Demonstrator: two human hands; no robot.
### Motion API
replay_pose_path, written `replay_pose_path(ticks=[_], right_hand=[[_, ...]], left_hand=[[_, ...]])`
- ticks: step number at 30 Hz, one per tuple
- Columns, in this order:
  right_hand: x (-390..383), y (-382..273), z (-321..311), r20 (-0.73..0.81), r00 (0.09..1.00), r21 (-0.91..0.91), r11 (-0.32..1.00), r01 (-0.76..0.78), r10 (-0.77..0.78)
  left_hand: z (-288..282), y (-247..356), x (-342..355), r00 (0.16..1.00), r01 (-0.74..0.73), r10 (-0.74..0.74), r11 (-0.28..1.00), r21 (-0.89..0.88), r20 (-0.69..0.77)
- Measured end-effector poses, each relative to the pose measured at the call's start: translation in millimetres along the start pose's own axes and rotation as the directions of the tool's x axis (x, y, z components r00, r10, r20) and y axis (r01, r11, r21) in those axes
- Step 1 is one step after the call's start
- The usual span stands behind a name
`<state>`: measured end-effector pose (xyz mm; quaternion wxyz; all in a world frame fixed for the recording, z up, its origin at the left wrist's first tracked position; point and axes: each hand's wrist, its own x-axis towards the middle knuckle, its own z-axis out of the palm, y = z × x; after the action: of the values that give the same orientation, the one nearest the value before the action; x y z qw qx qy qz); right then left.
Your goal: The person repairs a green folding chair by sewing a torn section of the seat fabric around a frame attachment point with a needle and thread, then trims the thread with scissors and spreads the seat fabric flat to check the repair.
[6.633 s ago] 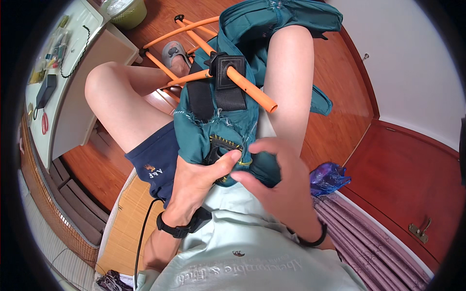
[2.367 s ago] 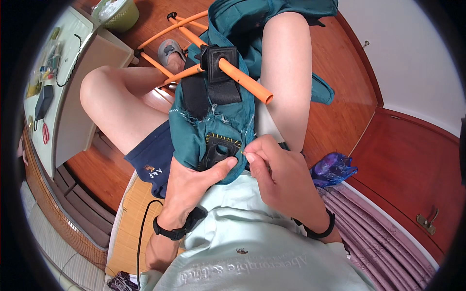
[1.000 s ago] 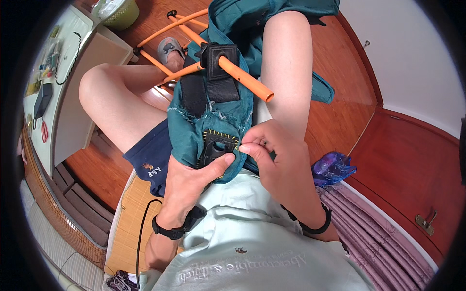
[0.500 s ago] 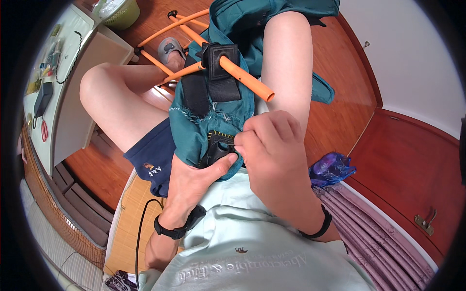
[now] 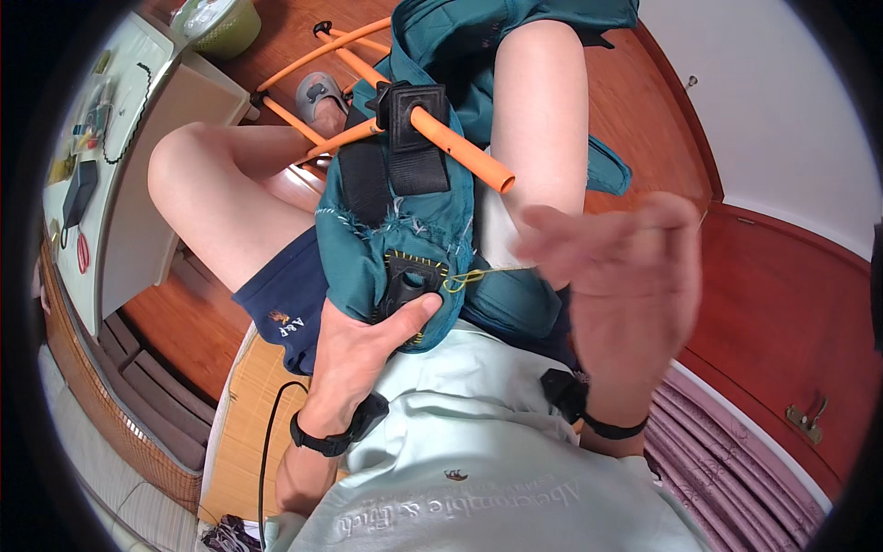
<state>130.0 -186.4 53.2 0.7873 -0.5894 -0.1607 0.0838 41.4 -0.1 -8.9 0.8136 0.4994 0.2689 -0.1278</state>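
Observation:
Across my lap lies teal fabric (image 5: 354, 258) with black webbing straps and frayed white stitching. It hangs on an orange tube frame (image 5: 464, 150), like a folding chair's seat. A black patch (image 5: 425, 269) with a hole in it is edged with yellow stitches. My left hand (image 5: 363, 345) grips the fabric, its thumb pressed on the lower part of the patch. From the patch's right edge a yellow thread (image 5: 492, 270) runs, looped near the cloth, to the fingers of my right hand (image 5: 625, 276). That hand is raised and blurred; no needle can be made out.
At the left stands a white table (image 5: 120, 198) with red-handled scissors (image 5: 83, 253), a dark case (image 5: 80, 193) and small items. A green basket (image 5: 221, 28) is on the floor beyond it. Purple curtain fabric (image 5: 727, 442) and a red-brown wooden panel (image 5: 763, 350) lie to the right.
My right hand has moved away from the patch to the right, drawing the yellow thread out straight. My left hand keeps its hold; the fabric has shifted slightly.

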Motion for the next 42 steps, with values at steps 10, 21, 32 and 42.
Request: replay_pose_path(ticks=[10, 21, 32, 42], right_hand=[[-25.1, -59.9, -95.7, -0.423, 0.906, -0.142, 0.984, -0.105, 0.036], [-24.9, -8.4, -18.2, -0.006, 0.901, -0.700, 0.642, -0.313, 0.434], [-19.6, 13.8, -5.3, 0.225, 0.971, -0.892, 0.417, 0.172, 0.082], [-16.8, 16.4, 0.2, 0.187, 0.980, -0.902, 0.406, 0.145, 0.066]], left_hand=[[4.1, -1.2, 1.1, 0.997, -0.049, 0.050, 0.999, -0.024, 0.066], [7.3, 0.9, 0.0, 0.999, -0.026, 0.029, 0.994, -0.109, 0.032], [3.2, 1.7, 0.3, 0.998, 0.014, -0.011, 0.998, -0.054, 0.063], [6.2, 3.1, 0.1, 0.999, -0.009, 0.012, 0.996, -0.093, 0.032]])
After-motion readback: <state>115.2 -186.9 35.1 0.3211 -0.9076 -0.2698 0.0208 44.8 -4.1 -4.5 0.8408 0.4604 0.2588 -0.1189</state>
